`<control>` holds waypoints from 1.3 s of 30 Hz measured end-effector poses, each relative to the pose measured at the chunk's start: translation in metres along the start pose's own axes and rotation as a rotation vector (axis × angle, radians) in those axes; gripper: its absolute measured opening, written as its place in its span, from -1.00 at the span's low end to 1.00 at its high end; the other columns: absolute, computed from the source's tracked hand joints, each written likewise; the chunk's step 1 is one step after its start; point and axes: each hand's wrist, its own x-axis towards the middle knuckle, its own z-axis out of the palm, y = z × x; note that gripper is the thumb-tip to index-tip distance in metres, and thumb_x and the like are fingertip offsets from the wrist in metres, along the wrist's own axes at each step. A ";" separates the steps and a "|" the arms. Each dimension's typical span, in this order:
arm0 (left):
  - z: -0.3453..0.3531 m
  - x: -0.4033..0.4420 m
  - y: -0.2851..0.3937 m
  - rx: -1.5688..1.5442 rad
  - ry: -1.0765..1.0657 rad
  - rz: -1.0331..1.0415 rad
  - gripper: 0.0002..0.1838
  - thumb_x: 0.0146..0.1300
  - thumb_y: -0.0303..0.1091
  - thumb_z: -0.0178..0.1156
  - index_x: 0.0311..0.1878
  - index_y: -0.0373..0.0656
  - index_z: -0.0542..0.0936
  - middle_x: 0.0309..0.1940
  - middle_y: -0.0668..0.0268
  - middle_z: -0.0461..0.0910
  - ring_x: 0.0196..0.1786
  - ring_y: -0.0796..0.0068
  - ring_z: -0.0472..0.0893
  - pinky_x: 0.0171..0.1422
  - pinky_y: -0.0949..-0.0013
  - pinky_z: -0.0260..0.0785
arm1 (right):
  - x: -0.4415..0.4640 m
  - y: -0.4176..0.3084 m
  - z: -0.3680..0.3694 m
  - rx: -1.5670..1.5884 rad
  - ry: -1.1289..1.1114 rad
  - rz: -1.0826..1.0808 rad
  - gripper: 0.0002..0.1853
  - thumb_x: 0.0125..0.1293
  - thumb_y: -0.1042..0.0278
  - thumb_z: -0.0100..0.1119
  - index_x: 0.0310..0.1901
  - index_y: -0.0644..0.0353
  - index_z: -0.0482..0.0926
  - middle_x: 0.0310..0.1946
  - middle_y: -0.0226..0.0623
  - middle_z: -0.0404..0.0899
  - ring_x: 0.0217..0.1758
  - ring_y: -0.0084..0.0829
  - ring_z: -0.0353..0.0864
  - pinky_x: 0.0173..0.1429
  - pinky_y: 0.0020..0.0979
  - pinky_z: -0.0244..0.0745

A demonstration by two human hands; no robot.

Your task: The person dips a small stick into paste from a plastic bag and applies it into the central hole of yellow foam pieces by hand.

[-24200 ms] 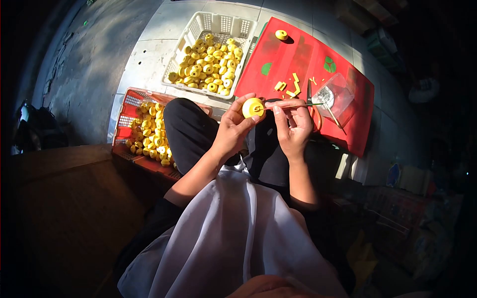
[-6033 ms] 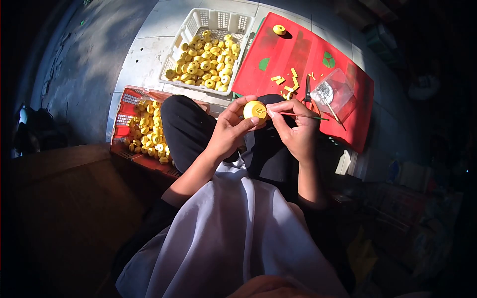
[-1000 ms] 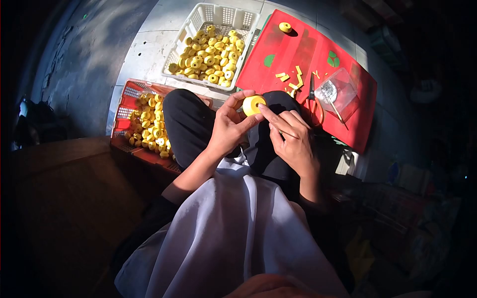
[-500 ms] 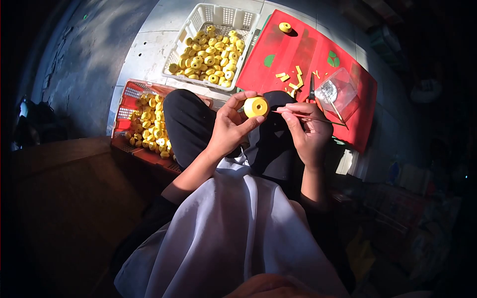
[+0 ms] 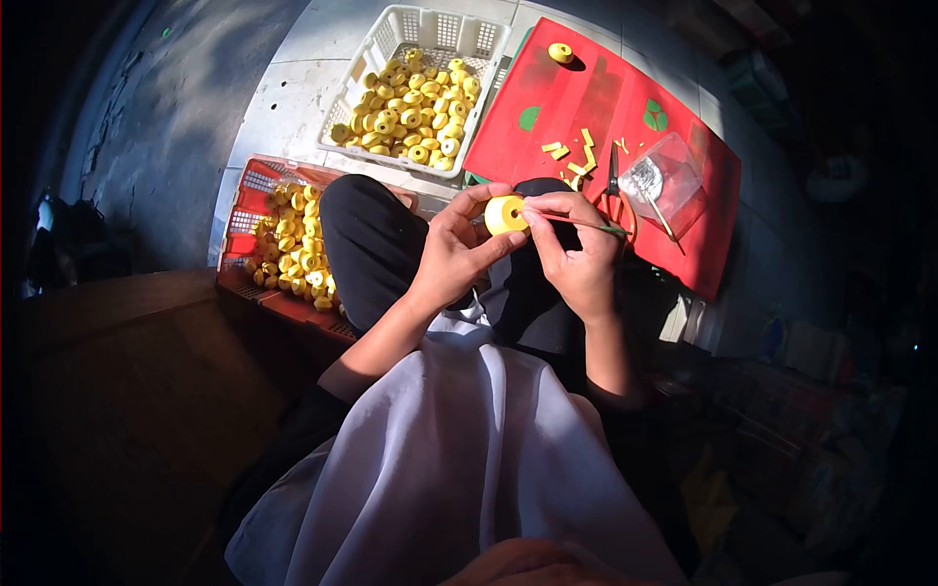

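Note:
Between its thumb and fingers, my left hand (image 5: pixel 457 252) holds a round yellow piece (image 5: pixel 504 215) with a small dark hole in its face. My right hand (image 5: pixel 578 256) pinches a thin brush-like stick (image 5: pixel 586 223), reddish with a green rear end. Its front end is hidden by my fingertips, which are right at the face of the yellow piece. Both hands are above my knees. Just beyond my right hand, orange-handled scissors (image 5: pixel 615 181) lie on the red tabletop (image 5: pixel 586 93).
A white crate (image 5: pixel 337 146) and a red crate (image 5: pixel 234 239) hold several yellow pieces. On the tabletop are a clear container (image 5: pixel 674 166) with a stick in it, yellow strips (image 5: pixel 588 146) and a single yellow piece (image 5: pixel 560 53). Brown wooden furniture (image 5: pixel 127 352) stands at the left.
My right hand has moved left with the stick, from beside the yellow piece up to its face. In my left hand the piece has turned slightly, its hole now facing further right.

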 end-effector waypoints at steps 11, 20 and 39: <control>-0.002 -0.003 -0.001 -0.086 -0.005 -0.038 -0.50 0.15 -0.62 0.23 0.16 -0.35 0.33 -0.06 0.20 0.51 -0.04 0.49 0.56 0.08 0.39 0.49 | 0.007 -0.005 0.000 -0.013 -0.067 0.015 -0.86 0.09 0.60 0.25 -0.30 0.30 0.52 -0.42 -0.20 0.60 -0.35 -0.25 0.66 -0.29 -0.38 0.53; -0.004 -0.004 -0.005 -0.072 -0.012 -0.018 -0.50 0.15 -0.62 0.22 0.17 -0.36 0.33 -0.05 0.19 0.51 -0.03 0.49 0.56 0.09 0.38 0.49 | 0.009 0.000 0.003 -0.113 -0.119 -0.032 -0.89 0.10 0.58 0.25 -0.35 0.31 0.50 -0.43 -0.19 0.59 -0.37 -0.25 0.65 -0.32 -0.38 0.52; -0.006 -0.005 -0.003 -0.173 0.032 -0.074 -0.51 0.14 -0.61 0.23 0.16 -0.31 0.37 -0.06 0.20 0.53 -0.03 0.43 0.57 0.08 0.30 0.51 | 0.010 0.001 0.010 0.132 -0.044 0.158 -0.90 0.10 0.58 0.26 -0.41 0.32 0.50 -0.49 -0.25 0.58 -0.40 -0.37 0.66 -0.31 -0.46 0.51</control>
